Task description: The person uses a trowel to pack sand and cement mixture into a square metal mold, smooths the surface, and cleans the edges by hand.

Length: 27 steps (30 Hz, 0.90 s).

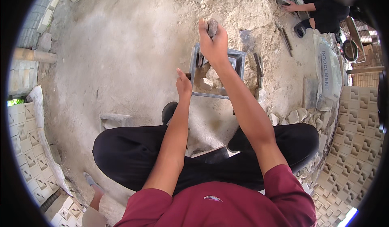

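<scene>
In front of me, between my feet, a square grey metal mould (pixel 211 95) sits on the dusty ground. Pale sandy mix and a pale lump (pixel 206 83) lie inside it, with a smaller metal frame partly visible at its right. My right hand (pixel 214 44) is raised over the mould's far side, its fingers wrapped round a grey stone (pixel 212 27) whose end sticks out on top. At the mould's left side, my left hand (pixel 184 84) closes on a dark handle, with one finger pointing up. My right forearm hides part of the mould.
Loose sandy mix (pixel 247 20) is heaped beyond the mould. Metal bars (pixel 285 40) and a white sack (pixel 329 71) lie to the right. A co-worker's hand (pixel 290 6) shows far right. Patterned blocks (pixel 356 117) are stacked right and left; a pale block (pixel 116 121) stands left.
</scene>
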### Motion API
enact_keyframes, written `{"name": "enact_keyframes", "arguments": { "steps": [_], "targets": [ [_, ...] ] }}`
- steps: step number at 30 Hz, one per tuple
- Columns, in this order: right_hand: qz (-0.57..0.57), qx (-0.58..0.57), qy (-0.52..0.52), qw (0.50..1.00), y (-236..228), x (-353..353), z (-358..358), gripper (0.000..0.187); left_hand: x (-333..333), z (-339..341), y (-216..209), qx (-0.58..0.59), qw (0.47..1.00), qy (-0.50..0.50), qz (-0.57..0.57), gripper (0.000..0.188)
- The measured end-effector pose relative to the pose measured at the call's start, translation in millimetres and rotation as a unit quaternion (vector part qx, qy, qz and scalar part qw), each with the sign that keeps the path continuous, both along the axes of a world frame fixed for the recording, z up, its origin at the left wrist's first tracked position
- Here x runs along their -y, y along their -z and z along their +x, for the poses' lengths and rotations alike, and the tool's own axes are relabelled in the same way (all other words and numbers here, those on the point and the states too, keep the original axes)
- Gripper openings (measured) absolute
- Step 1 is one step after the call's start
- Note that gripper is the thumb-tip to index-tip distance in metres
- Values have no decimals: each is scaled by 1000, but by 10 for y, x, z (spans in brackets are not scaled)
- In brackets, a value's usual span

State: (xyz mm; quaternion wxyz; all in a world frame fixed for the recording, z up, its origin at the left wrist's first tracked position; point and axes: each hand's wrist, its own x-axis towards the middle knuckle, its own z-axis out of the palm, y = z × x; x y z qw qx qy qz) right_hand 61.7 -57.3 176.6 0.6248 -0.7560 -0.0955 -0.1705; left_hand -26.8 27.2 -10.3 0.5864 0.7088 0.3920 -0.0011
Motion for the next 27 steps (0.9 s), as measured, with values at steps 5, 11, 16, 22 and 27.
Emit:
{"name": "enact_keyframes", "arguments": {
  "steps": [5, 11, 16, 22, 27],
  "targets": [
    [58, 1, 0, 998, -19, 32, 47, 28, 68, 7, -101, -22, 999, -19, -24, 88],
    [19, -17, 11, 1000, -67, -25, -7, 28, 12, 4, -27, -26, 999, 12, -20, 91],
    [59, 8, 20, 998, 121, 58, 25, 31, 116, 28, -137, -50, 999, -9, -13, 93],
    [19, 10, 49, 999, 119, 105, -41, 31, -3, -21, 30, -7, 1000, -17, 21, 94],
    [113, -27, -19, 993, 77, 98, -92, 33, 14, 17, -5, -23, 1000, -8, -13, 94]
  ]
}}
